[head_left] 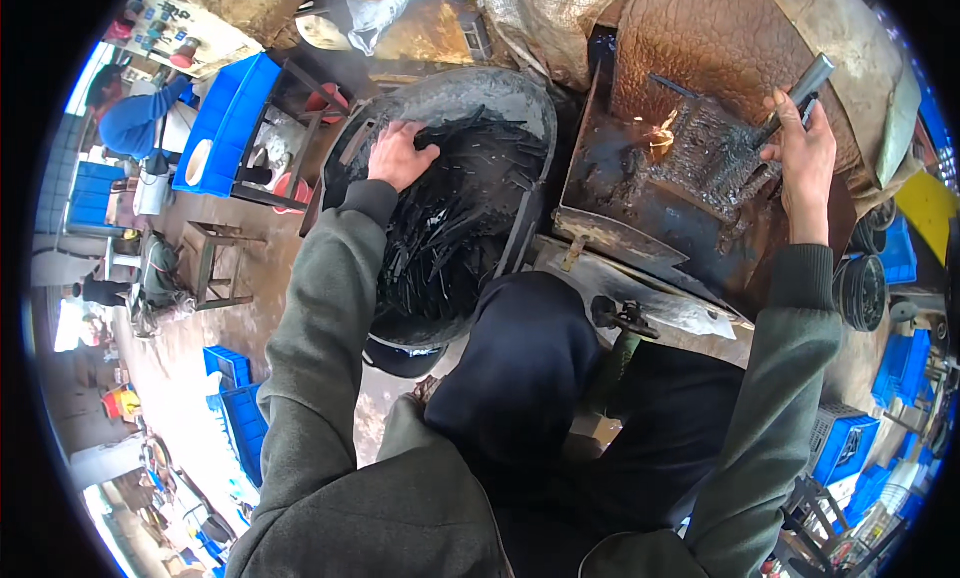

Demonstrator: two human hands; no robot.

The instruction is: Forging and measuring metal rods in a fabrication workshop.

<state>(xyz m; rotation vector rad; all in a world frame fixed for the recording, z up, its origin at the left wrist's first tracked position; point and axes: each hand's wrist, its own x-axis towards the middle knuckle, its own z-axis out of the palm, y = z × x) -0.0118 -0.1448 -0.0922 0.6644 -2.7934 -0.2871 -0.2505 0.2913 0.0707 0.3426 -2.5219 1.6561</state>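
Bar (816,75) in my right hand (806,163), two o'clock: smooth metal by look, dull sheen. Dark strips (440,238) by my left hand (400,156), eleven o'clock: small glints among matt; material unclear to me. Tub (525,100) around them: matt, scuffed, rough rim. Crusted slab (715,148), two o'clock: rough, wet-looking gloss. Brown sheet (705,28), one o'clock: wrinkled, leathery. My sleeves (320,318): matt cloth, ribbed cuffs. Blue crate (222,128), ten o'clock: smooth plastic.
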